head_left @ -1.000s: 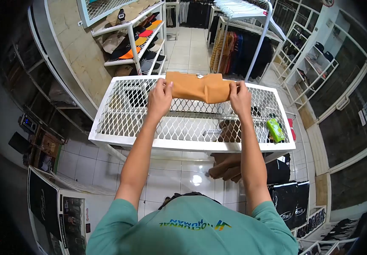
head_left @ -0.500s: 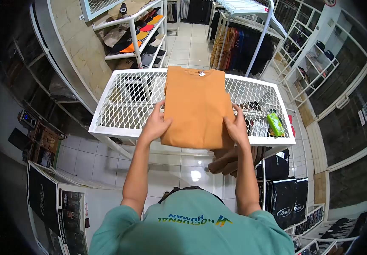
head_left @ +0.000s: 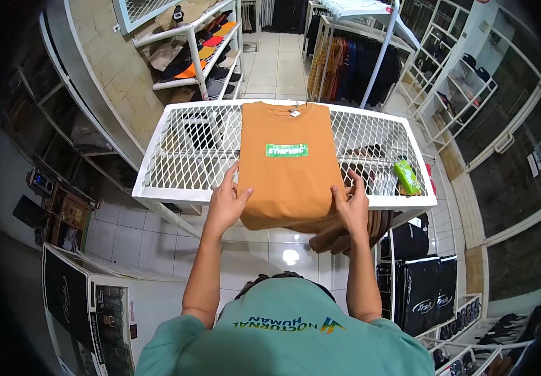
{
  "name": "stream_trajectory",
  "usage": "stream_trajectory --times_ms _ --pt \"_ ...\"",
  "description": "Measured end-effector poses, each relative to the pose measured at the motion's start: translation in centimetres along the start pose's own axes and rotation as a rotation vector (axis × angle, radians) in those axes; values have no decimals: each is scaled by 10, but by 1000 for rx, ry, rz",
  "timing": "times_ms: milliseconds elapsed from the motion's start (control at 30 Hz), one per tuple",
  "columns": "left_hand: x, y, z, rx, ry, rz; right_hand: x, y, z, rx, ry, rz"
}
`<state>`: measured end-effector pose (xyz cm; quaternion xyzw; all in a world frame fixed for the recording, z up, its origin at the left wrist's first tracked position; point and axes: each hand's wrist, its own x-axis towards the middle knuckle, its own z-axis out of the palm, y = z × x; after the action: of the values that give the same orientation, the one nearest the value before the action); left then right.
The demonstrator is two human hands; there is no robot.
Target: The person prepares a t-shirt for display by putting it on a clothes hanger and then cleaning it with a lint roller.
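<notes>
An orange folded T-shirt (head_left: 286, 182) lies across the white mesh-topped table (head_left: 186, 194), its collar and small tag at the far end. A green printed label reading "SYMPHNC" (head_left: 287, 150) shows on its chest. The near end of the shirt hangs past the table's front edge. My left hand (head_left: 225, 205) grips the left side of the shirt, thumb on top. On the opposite side my right hand (head_left: 352, 203) grips it too, with the thumb on the fabric and the index finger extended. The fingers beneath are partly hidden.
A bright green packet (head_left: 406, 178) sits at the table's right end. Brown garments (head_left: 330, 243) hang below the front edge. Shelves of caps (head_left: 205, 59) stand at the back left, a rack of hanging shirts (head_left: 352, 69) at the back, and black packages (head_left: 426, 294) at the lower right.
The shirt's front was plain before; the green label now shows. Its near edge sits slightly lower, further past the table edge. Both hands have shifted slightly towards me and remain at its sides.
</notes>
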<state>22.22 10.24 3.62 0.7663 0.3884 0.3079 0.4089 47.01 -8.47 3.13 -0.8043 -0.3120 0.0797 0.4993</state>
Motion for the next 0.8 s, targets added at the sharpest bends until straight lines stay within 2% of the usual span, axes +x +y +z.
stream_trajectory --times_ms 67,100,133,200,233,300,333,467,500,567,633,733,800 --pt "-11 4 -4 195 -55 25 -15 7 -3 53 39 -7" --pt "-15 16 -2 290 -15 -30 -23 7 -3 106 42 56" --pt "-14 18 4 291 -19 -26 -30 10 0 107 48 59" --pt "-12 17 21 577 194 267 -44 21 9 129 186 -40" --pt "-5 20 34 465 154 261 -50 28 15 56 261 -130" --pt "21 30 65 406 83 435 -64 33 26 76 330 -138" --pt "37 39 82 376 31 461 -68 34 30 95 393 -151" --pt "111 61 154 301 -57 512 -76 46 43 313 291 -9" --pt "129 66 170 348 -43 458 -74 54 49 429 291 33" --pt "148 73 195 395 -32 416 -74 55 44 385 251 41" --pt "156 76 215 524 78 288 -72 49 36 305 157 58" --pt "161 71 233 587 159 334 -72 39 29 313 124 96" --pt "164 64 240 596 145 399 -73 37 26 307 122 131"
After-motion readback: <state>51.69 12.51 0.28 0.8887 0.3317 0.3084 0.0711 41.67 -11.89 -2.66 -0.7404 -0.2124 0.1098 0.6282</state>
